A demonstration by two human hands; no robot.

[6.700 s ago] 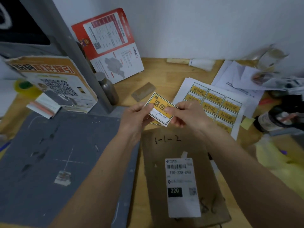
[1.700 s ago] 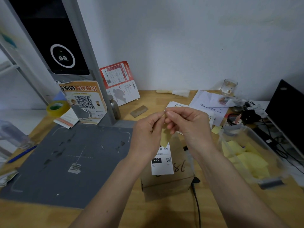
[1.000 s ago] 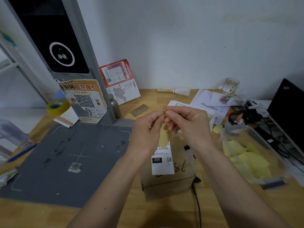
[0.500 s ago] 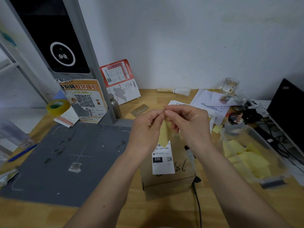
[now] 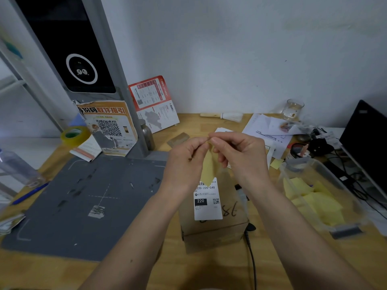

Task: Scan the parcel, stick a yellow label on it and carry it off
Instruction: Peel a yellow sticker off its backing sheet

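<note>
Wooden counter [image 5: 171,266]: grey mat [image 5: 83,201] at left, cardboard parcel [image 5: 213,227] just right of it, clear tub [image 5: 322,197] of yellow sheets, papers [image 5: 266,126], glass [image 5: 293,109], tape roll [image 5: 74,135] behind

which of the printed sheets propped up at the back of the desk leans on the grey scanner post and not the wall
The orange QR-code poster leans on the grey scanner post. The red-and-white leaflet to its right is propped against the white wall instead.

Brown parcel [image 5: 213,225] upright; yellow label [image 5: 210,168] above.

grey mat [image 5: 83,197] bare – clear bin [image 5: 320,197], cable [image 5: 251,258] crowd parcel [image 5: 213,227]
</note>
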